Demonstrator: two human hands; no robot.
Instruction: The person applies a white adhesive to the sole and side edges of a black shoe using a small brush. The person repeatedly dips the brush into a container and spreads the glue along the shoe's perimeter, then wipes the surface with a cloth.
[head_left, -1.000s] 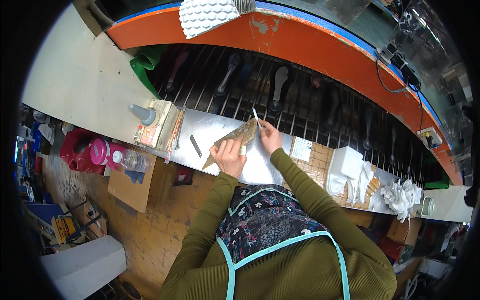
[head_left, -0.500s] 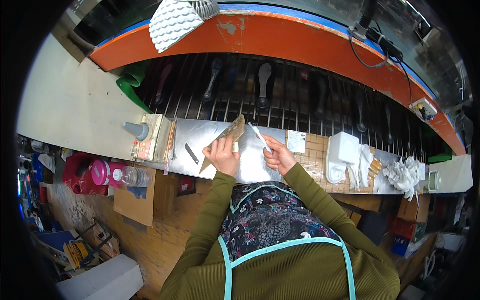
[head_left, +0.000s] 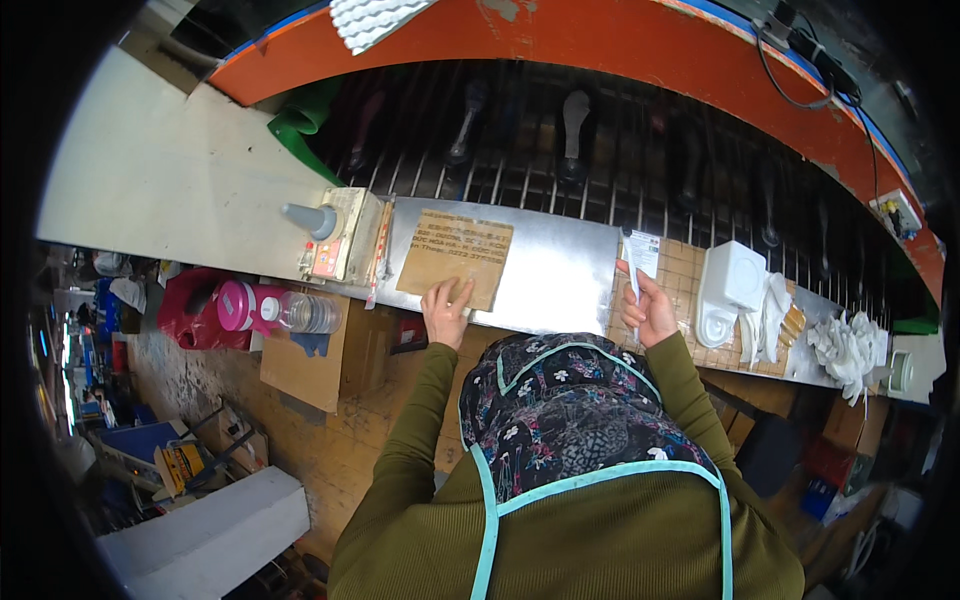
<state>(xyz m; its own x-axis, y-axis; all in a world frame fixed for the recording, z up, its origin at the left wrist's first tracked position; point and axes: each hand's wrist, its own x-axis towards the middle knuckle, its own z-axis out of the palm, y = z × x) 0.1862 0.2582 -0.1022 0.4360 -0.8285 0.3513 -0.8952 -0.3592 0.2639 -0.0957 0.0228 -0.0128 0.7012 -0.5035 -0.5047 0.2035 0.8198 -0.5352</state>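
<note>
A flat piece of brown printed cardboard (head_left: 450,255) lies on the metal plate (head_left: 555,265) in front of me. My left hand (head_left: 446,310) rests on its near edge, fingers stretched out and apart on the surface. To the right, my right hand (head_left: 652,310) is closed around a slim white stick-like tool (head_left: 629,265), held upright over the left end of a brown grid-lined board (head_left: 680,285). The tool's exact kind is hard to make out. Beside that hand lies a small white printed paper (head_left: 644,254).
On the right stand a white plastic dispenser (head_left: 730,285), white gloves (head_left: 768,320) and crumpled white cloth (head_left: 848,350). A box with a grey cone (head_left: 312,219) stands left. Beyond the plate, dark shoe parts (head_left: 575,130) lie on a metal rod rack under an orange beam (head_left: 600,50).
The cardboard has gone from tilted up in my left hand to lying flat on the plate. My right hand has moved right with the white tool. The dark blade on the plate no longer shows.
</note>
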